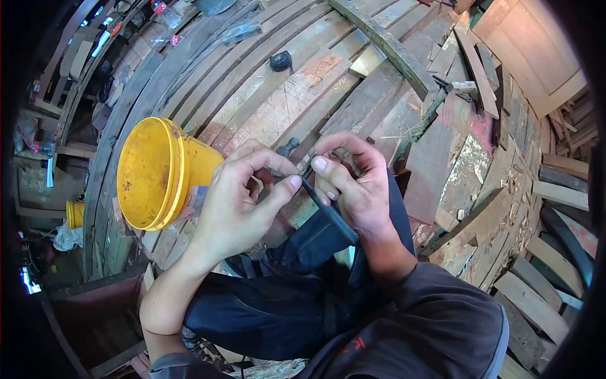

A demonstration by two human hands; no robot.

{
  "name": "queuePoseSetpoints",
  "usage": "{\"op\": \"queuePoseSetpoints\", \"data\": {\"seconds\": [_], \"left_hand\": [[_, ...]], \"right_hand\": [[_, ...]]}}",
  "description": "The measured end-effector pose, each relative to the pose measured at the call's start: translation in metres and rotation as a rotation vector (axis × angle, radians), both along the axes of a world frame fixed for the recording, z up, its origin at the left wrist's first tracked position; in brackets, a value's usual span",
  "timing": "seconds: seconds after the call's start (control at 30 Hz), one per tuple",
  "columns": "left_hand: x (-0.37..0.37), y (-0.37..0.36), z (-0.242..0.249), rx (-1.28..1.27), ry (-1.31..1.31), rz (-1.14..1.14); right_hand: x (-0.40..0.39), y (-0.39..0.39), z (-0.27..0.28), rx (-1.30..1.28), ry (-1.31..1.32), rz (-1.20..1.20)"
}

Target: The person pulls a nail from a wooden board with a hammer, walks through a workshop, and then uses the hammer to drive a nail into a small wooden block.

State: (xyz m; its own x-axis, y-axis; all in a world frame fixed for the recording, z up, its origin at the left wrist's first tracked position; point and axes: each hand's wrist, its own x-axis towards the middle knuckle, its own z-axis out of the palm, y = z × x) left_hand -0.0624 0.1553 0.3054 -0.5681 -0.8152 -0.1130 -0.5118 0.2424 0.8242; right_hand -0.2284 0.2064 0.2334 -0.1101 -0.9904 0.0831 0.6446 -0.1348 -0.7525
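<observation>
My left hand [243,202] is closed in a pinch, thumb and forefinger on the upper end of a dark, narrow, bendable strip [329,211]. Close beside it, my right hand [356,183] also has thumb and fingers closed at that end. From there the strip hangs down and to the right, over dark trousers [259,309]. Its exact kind does not show, and the fingers partly hide the held end. Left of my left hand, a yellow bucket [183,170] lies tipped on its side with its mouth facing left.
Wooden planks [284,95] form the curved floor, with a black lump [280,61] on them. A long beam [385,47] lies across the planks. Loose boards [530,303] and wood chips are on the right. Plastic bottles [165,14] lie at the upper left.
</observation>
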Motion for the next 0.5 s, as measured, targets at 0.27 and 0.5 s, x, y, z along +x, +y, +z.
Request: {"op": "queuePoseSetpoints", "data": {"seconds": [0.27,0.5], "left_hand": [[0.001,-0.001,-0.003,0.023,0.039,-0.008],[0.001,-0.001,-0.01,-0.063,0.088,0.004]], "right_hand": [[0.002,0.0,0.001,0.003,-0.001,-0.039],[0.003,-0.001,0.0,0.016,-0.021,-0.058]]}}
